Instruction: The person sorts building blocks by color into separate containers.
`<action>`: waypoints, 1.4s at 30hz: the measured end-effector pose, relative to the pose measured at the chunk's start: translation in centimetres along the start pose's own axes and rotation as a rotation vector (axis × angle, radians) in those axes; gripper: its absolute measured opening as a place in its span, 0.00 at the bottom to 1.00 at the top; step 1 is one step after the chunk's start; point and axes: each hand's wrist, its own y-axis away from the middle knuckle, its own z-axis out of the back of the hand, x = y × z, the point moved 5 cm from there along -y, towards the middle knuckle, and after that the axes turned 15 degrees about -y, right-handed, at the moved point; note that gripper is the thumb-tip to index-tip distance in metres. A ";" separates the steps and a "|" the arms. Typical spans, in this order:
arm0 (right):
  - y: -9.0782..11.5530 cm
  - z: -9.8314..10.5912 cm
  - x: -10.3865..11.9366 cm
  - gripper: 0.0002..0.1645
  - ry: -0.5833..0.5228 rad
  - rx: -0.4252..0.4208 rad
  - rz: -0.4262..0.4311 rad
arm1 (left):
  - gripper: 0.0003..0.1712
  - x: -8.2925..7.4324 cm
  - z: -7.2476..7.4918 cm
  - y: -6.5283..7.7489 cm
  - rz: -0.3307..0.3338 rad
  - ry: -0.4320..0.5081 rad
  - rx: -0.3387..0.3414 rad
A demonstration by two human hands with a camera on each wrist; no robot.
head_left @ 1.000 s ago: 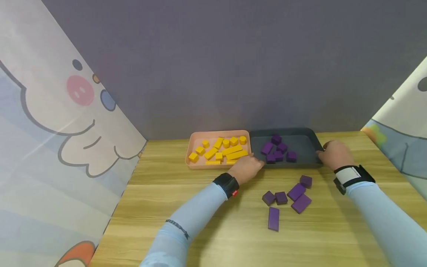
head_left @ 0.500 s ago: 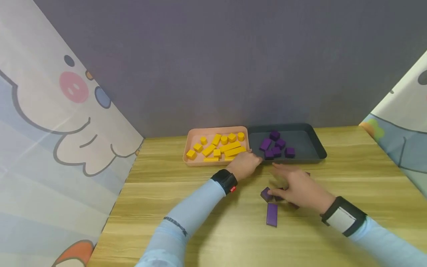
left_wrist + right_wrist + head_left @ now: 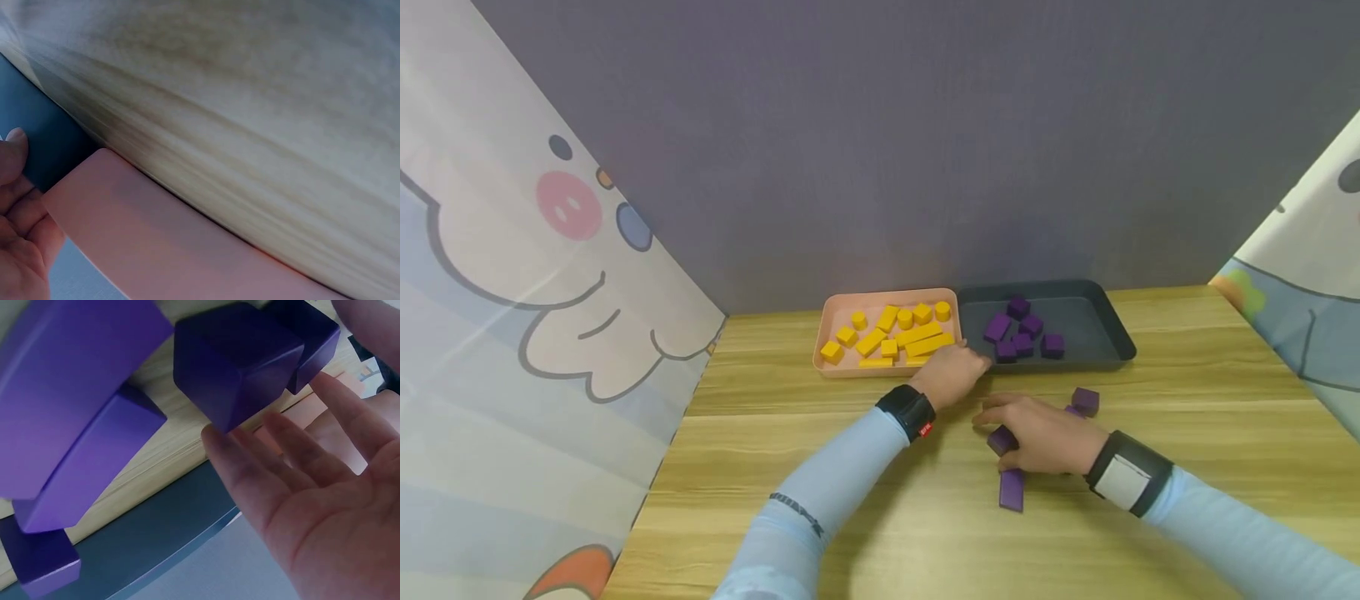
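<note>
In the head view my left hand (image 3: 951,375) is at the front edge where a dark grey tray (image 3: 1093,337) meets a pink tray (image 3: 841,367). Its thumb presses the dark tray's outer wall (image 3: 44,125) in the left wrist view, with the fingers bent over the rim. My right hand (image 3: 1047,435) reaches over loose purple blocks on the table, fingers spread around a purple cube (image 3: 1002,440). The right wrist view has that hand beside two cubes (image 3: 234,362), not closed on either. A flat purple block (image 3: 1011,492) lies by its thumb. The hand partly hides other blocks.
Several yellow blocks (image 3: 921,333) lie in the pink tray, and several purple blocks (image 3: 1022,343) in the dark tray. Another purple cube (image 3: 1086,402) sits on the wooden table (image 3: 910,517) beyond the right hand. A grey wall (image 3: 880,150) stands behind the trays.
My right hand has left the dark tray's right end and come down left over the loose purple blocks. My left hand has stayed at the trays' shared edge.
</note>
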 end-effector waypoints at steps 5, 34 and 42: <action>-0.5 -0.1 0.0 0.29 -0.011 0.014 0.039 | 0.12 0.1 0.1 -0.1 0.002 0.007 -0.005; -2.7 0.4 -1.0 0.20 -0.005 -0.039 -0.028 | 0.12 0.2 -0.2 -0.2 0.006 0.027 -0.044; -2.4 2.6 -0.6 0.09 -0.016 -0.068 -0.037 | 0.13 0.1 -0.3 -0.1 0.019 0.041 -0.040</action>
